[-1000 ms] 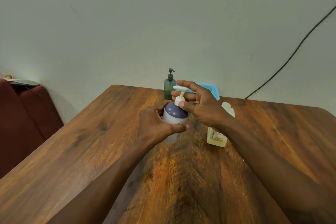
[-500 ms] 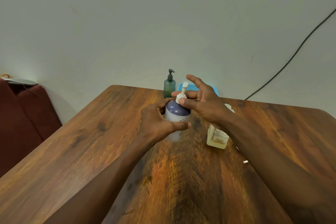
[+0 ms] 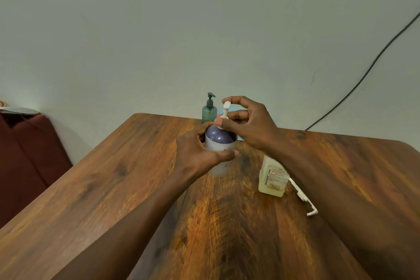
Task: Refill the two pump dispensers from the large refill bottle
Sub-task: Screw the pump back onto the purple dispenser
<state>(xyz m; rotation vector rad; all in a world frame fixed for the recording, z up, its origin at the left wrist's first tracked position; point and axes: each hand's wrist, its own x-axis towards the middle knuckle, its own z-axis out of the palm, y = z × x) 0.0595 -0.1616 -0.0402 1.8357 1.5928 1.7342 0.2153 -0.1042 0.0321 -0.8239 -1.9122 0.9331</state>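
Note:
A white dispenser bottle with a purple-blue top (image 3: 219, 141) stands upright in the middle of the wooden table (image 3: 113, 177). My left hand (image 3: 197, 154) grips its body. My right hand (image 3: 247, 123) pinches its white pump head (image 3: 226, 109) at the neck. A green pump dispenser (image 3: 209, 111) stands behind, by the wall. A pale yellow labelled bottle (image 3: 272, 177) without a cap stands to the right, under my right forearm. A loose white pump with its tube (image 3: 303, 198) lies on the table beside that bottle.
A blue object (image 3: 234, 112) lies at the table's far edge, mostly hidden by my right hand. A black cable (image 3: 363, 75) runs down the wall at the right. A dark red seat (image 3: 27, 154) is at the left beyond the table.
My right hand has turned the white pump head about the neck, and its fingers have curled round it. The left hand keeps its hold on the bottle.

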